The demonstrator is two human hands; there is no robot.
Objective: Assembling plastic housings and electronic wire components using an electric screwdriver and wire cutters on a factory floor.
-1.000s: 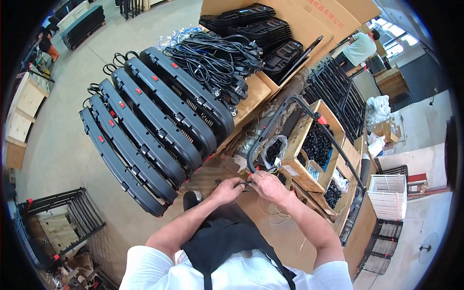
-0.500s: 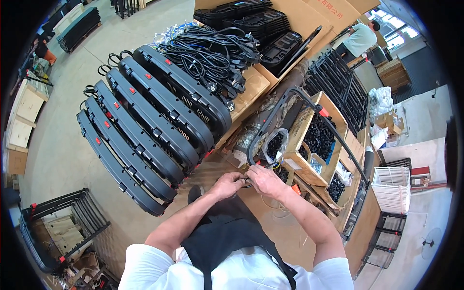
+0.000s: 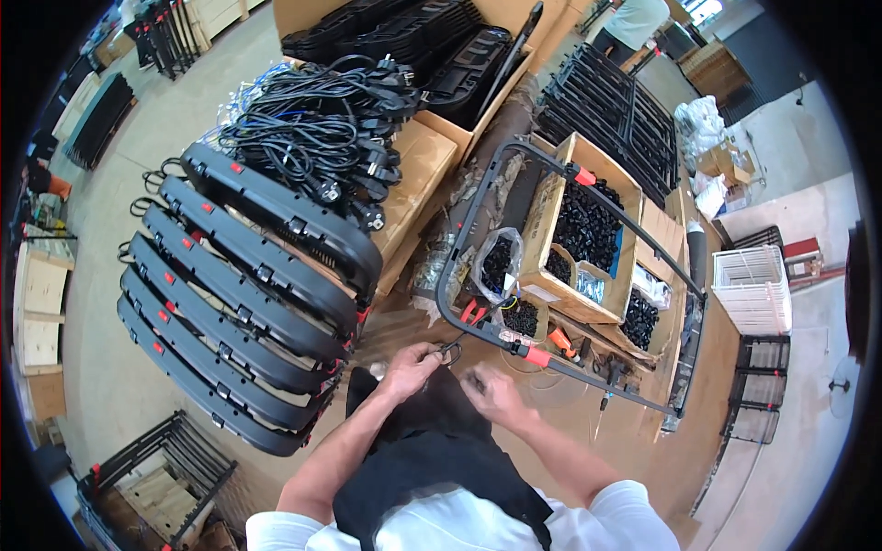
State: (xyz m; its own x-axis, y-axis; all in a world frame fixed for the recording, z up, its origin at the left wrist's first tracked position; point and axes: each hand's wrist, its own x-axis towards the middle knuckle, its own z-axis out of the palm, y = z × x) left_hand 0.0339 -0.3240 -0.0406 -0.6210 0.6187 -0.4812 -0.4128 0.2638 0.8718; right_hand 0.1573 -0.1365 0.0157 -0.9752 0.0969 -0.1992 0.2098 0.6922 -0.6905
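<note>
My left hand is closed, its thumb and fingers pinching a looped black cable that runs up toward a black tubular frame. To its right and apart from it, my right hand has curled, slightly blurred fingers. Something small and dark shows at its fingertips, too unclear to name. The frame has rounded corners and a red sleeve on its near bar, just beyond my hands. It lies over a wooden box holding small black parts.
Several long black housings with red switches stand in a row at left. Behind them a heap of black power cords lies beside a cardboard box. An orange-handled tool lies beyond my right hand. Black frames lean at the back right.
My hands have separated; the right has moved away from the left and nearer to me. The view has shifted, showing the frame's near bar with its red sleeve.
</note>
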